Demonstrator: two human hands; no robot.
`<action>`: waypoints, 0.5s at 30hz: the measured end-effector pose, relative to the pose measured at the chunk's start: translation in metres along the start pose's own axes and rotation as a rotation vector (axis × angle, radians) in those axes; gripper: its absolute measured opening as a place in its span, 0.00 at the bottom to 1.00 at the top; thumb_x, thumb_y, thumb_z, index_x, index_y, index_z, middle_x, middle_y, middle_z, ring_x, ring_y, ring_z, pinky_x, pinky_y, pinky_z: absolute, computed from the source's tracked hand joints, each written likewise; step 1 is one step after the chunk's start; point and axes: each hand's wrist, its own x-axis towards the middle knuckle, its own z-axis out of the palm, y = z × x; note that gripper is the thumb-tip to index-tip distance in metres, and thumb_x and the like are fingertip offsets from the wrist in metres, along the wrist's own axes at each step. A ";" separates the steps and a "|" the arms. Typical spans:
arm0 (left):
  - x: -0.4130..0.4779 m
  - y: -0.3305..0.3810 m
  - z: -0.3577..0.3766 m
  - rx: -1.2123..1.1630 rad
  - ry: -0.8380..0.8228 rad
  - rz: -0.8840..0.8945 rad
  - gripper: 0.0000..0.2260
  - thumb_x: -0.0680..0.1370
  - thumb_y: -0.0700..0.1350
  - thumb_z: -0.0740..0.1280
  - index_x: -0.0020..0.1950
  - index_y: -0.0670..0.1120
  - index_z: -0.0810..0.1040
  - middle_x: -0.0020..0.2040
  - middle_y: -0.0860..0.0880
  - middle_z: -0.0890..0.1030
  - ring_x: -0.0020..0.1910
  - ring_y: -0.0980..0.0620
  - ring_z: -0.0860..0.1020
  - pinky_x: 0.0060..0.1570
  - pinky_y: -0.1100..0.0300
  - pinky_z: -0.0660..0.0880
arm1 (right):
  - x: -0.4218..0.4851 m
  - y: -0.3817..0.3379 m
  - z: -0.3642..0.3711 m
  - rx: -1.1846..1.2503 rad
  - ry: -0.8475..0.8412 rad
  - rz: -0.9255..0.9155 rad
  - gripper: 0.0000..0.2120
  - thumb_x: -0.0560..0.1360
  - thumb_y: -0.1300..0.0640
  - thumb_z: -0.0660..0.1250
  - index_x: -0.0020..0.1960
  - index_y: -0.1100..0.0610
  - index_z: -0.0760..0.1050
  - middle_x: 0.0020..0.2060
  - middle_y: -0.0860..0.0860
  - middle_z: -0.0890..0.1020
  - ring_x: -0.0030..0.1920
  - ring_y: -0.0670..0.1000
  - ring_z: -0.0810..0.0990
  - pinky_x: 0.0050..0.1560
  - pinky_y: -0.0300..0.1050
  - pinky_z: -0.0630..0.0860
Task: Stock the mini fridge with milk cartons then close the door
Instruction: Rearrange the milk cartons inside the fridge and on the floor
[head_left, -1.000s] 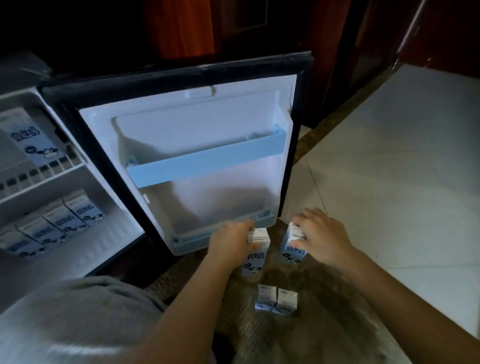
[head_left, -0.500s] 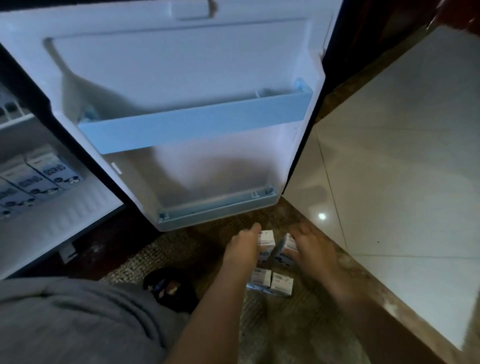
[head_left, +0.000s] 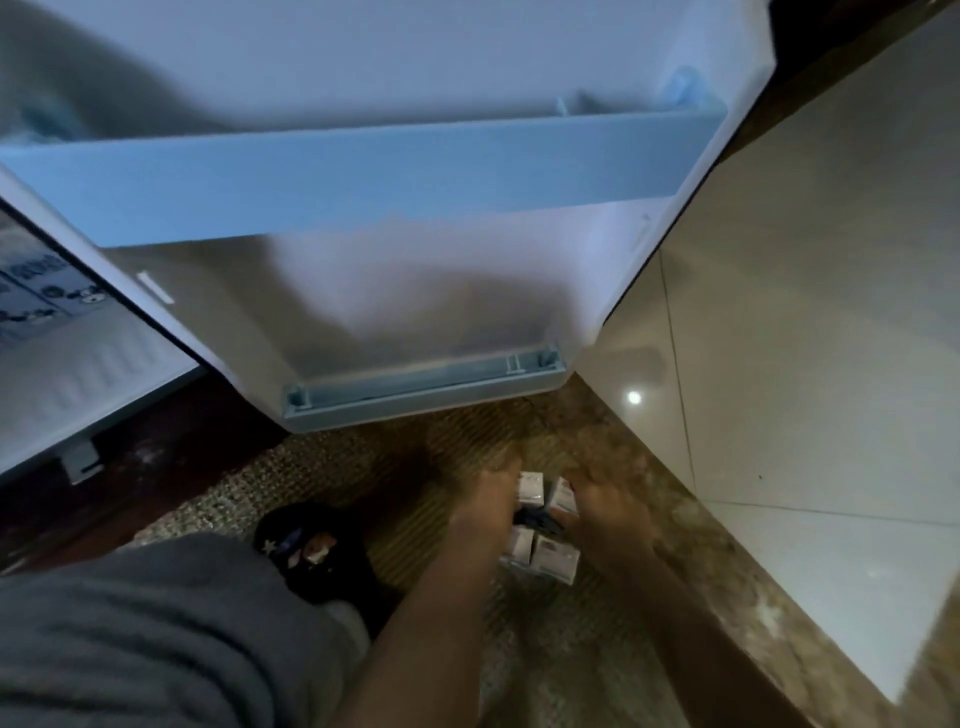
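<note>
Blurred left hand (head_left: 491, 512) and right hand (head_left: 610, 512) on milk cartons (head_left: 532, 490), grip unclear, door (head_left: 415, 78) cropped

A brown woven mat (head_left: 332, 483) covers the floor below the open fridge door. Four small white milk cartons (head_left: 555, 558) stand on it in a tight cluster, two farther and two nearer. A dark slipper (head_left: 311, 551) rests on the mat to their left. On the right, a speckled brown stone strip (head_left: 727, 571) borders pale glossy tiles (head_left: 805, 364).
</note>
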 end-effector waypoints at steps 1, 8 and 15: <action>0.002 -0.001 0.002 0.032 0.009 0.008 0.19 0.80 0.44 0.59 0.72 0.48 0.64 0.66 0.40 0.73 0.63 0.42 0.74 0.53 0.61 0.74 | 0.000 -0.003 -0.002 -0.017 -0.066 -0.010 0.20 0.66 0.42 0.72 0.46 0.58 0.81 0.37 0.54 0.82 0.33 0.54 0.81 0.30 0.38 0.74; 0.006 -0.004 0.003 0.103 0.014 -0.060 0.25 0.78 0.38 0.60 0.74 0.51 0.60 0.66 0.40 0.73 0.64 0.42 0.73 0.61 0.53 0.70 | -0.002 -0.011 0.000 0.100 -0.142 0.080 0.25 0.74 0.43 0.66 0.66 0.55 0.71 0.59 0.55 0.78 0.57 0.58 0.77 0.50 0.48 0.73; -0.010 -0.003 -0.002 0.161 0.043 -0.023 0.15 0.79 0.45 0.61 0.65 0.47 0.68 0.62 0.42 0.76 0.60 0.43 0.75 0.57 0.54 0.72 | -0.004 -0.009 -0.024 0.115 -0.191 0.050 0.16 0.78 0.48 0.61 0.63 0.52 0.71 0.58 0.52 0.78 0.57 0.54 0.77 0.54 0.46 0.74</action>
